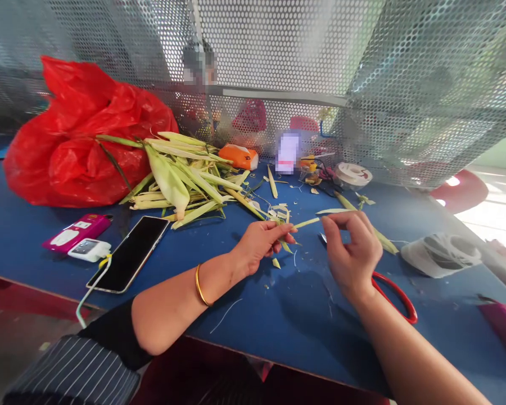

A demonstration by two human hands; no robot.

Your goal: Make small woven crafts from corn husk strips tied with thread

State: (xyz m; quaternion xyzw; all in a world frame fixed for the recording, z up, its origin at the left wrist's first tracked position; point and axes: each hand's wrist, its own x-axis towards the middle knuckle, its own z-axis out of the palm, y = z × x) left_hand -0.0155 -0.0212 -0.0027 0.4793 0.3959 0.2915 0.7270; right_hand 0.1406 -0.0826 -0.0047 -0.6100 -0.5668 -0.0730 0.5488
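A narrow pale-green leaf strip (307, 223) stretches between my two hands over the blue table. My left hand (265, 242) is closed, its fingers pinching a small bundle of leaf pieces at the strip's left end. At the other end my right hand (352, 247) is closed, with thumb and forefinger at the strip's tip. Beneath the right hand lie scissors with red handles (409, 309), partly hidden by the wrist. Leaf scraps (276, 263) and bits of white thread are scattered near the left fingers. A pile of long green husk-like leaves (194, 180) lies beyond, to the left.
A large red plastic bag (88, 135) stands at back left. A black-screened phone (129, 256) and a magenta device (78, 232) lie at left. Toward the right are a roll of white strapping (441, 256) and a tape roll (353, 174). Perforated metal mesh (278, 50) rises behind the table.
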